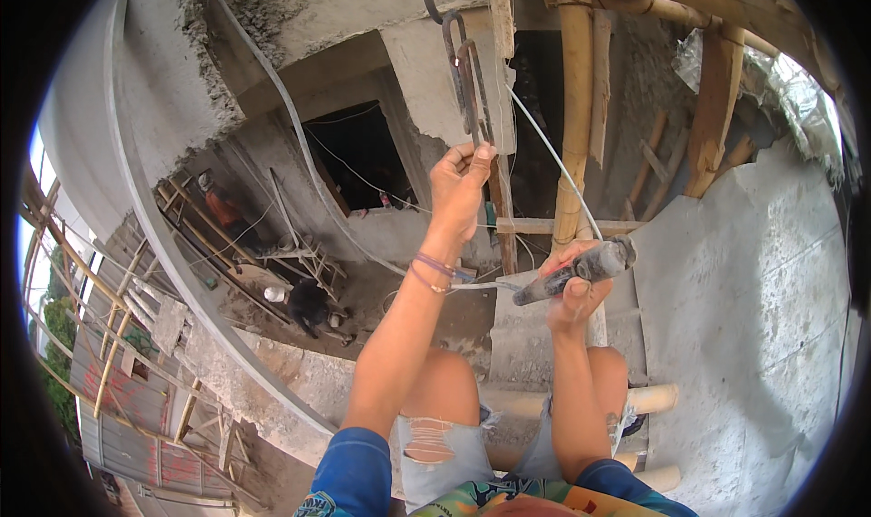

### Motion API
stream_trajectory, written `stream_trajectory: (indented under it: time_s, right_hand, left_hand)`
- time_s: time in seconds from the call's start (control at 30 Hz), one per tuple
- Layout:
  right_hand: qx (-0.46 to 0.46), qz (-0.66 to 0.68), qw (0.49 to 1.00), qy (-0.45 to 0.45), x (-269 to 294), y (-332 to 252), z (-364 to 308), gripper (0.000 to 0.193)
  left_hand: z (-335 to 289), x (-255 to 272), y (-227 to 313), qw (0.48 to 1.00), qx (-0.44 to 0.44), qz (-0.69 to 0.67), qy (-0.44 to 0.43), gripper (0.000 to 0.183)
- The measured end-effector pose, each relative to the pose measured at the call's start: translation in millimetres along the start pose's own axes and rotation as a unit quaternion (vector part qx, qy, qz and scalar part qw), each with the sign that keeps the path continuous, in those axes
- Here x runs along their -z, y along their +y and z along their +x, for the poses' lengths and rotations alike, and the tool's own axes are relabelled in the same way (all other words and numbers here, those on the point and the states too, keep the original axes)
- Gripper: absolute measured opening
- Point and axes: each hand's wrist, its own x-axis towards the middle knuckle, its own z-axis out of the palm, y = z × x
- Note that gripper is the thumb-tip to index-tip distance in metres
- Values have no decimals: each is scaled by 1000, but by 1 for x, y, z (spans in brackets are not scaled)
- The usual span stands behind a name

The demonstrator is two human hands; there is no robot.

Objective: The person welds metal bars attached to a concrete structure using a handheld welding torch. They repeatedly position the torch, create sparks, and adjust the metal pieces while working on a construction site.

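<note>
My left hand (463, 186), with bands around the wrist, is raised in front of the wall. Its thumb and fingers pinch the lower end of a bent, rusty steel bar (469, 82) that loops above. My right hand (578, 304) is lower and to the right, wrapped around a black, barrel-shaped power tool (576, 270). A grey cord (481, 286) runs to the tool's left end. A thin pale rod or cable (553, 159) slants down toward the tool's right end; whether it joins it I cannot tell.
Upright bamboo poles (573, 109) stand ahead, with a wooden crosspiece (531, 226). Grey sheeting (744, 326) lies at right. Two people, one with a white helmet (275, 294), are on the lower level at left. A long curved grey strip (163, 199) and a broken concrete edge (272, 372) border the drop.
</note>
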Motion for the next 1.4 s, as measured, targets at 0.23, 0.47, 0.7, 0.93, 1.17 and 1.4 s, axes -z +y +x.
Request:
stream_trajectory:
  time_s: [0.23,0.47,0.7,0.93,1.17,1.4]
  right_hand:
    - [-9,12,1000,-10,4,-3,1,74]
    - [-13,11,1000,-5,6,-3,4,71]
    - [-7,-5,1000,-4,10,0,6,69]
    - [-9,4,1000,1,11,0,7,70]
    - [-13,-4,1000,11,12,2,9,72]
    - [-14,2,1000,5,12,2,8,71]
  left_hand:
    - [0,1,4,1000,16,18,-3,31]
    - [1,4,2,1000,17,12,-13,33]
    - [6,14,0,999,14,-8,-51,30]
    - [9,27,4,985,48,-134,-94,19]
    - [25,27,-13,974,65,-195,-92,18]
    - [45,8,-8,997,5,76,-11,47]
